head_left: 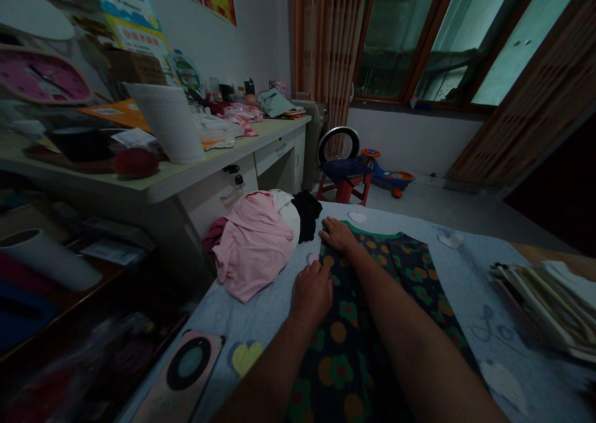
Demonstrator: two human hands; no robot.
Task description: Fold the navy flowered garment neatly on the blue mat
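Note:
A dark garment (342, 333) with green flowers and orange dots lies spread on the light blue bed cover (251, 323). Its green neckline faces the far side. My left hand (313, 289) rests at the garment's left edge, fingers curled on the fabric there. Farther up, my right hand (338, 235) lies at the upper left corner of the garment, its fingers somewhat spread on the cloth. Whether the left fingers pinch the cloth is hard to see, but they are bent together over its edge. Just left of the hands is a pile with a pink garment (261, 236) and a black one (306, 215).
A pink phone (184, 373) lies at the bed's near left edge. A stack of folded clothes (549, 305) sits on the right. The cluttered desk (223, 156) stands at the left. Beyond the bed are a red stool (344, 190) and a blue ride-on toy (391, 176).

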